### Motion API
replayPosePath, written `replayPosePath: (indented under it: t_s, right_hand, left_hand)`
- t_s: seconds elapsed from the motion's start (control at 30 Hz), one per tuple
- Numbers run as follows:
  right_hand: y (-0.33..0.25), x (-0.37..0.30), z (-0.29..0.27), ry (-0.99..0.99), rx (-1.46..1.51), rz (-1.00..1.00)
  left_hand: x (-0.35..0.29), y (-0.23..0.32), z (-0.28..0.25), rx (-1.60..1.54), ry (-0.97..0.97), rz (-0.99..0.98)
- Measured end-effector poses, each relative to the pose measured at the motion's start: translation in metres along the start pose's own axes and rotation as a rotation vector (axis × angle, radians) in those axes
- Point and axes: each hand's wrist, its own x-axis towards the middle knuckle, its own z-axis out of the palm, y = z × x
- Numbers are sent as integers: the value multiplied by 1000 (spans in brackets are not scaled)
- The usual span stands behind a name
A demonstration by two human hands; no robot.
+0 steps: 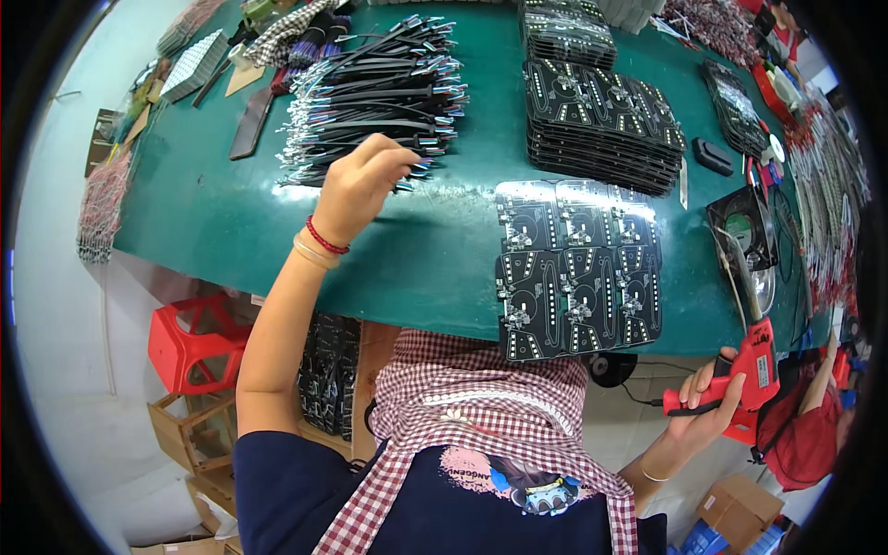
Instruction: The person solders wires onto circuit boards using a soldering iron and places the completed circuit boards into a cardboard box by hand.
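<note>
Left hand [356, 185] is pinched shut on one lead from the wire bundle [375, 92]; a single lead should be drawn clear. Red glue gun [740, 375] is gripped closed in right hand [708, 407], beside the circuit board panel [578, 268].

Work surface [231, 213]: broad, covered in dark green matting, with glare from overhead light along its near edge. Floor [55, 370]: pale, smooth, light grey, visible to the left. Under the surface edge stands a red moulded plastic stool [190, 342]. Beside it, open wooden crates [190, 430] sit on the floor. Brown cardboard boxes [735, 504] lie at lower right. Walls and windows cannot be made out.
</note>
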Motion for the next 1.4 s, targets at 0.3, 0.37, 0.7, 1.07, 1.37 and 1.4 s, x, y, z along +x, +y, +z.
replayPosePath:
  t_s: [0.3, 0.37, 0.7, 1.07, 1.37, 1.4]
  right_hand:
    - [3, 5, 46, -275, -208, 175]
    - [8, 4, 53, -257, -237, 196]
    - [43, 0, 79, -360, -351, 457]
    - [53, 1, 89, -405, -520, 485]
    - [67, -6, 66, -459, -685, 378]
    - [69, -8, 63, -457, -740, 306]
  left_hand:
    - [-11, 43, 70, -236, -334, -105]
    - [-19, 39, 76, -221, -358, -64]
    - [-21, 41, 70, 80, -423, 128]
    - [-19, 42, 70, 41, -429, 98]
    - [-19, 43, 71, 24, -423, 71]
    - [-19, 43, 71, 26, -423, 70]
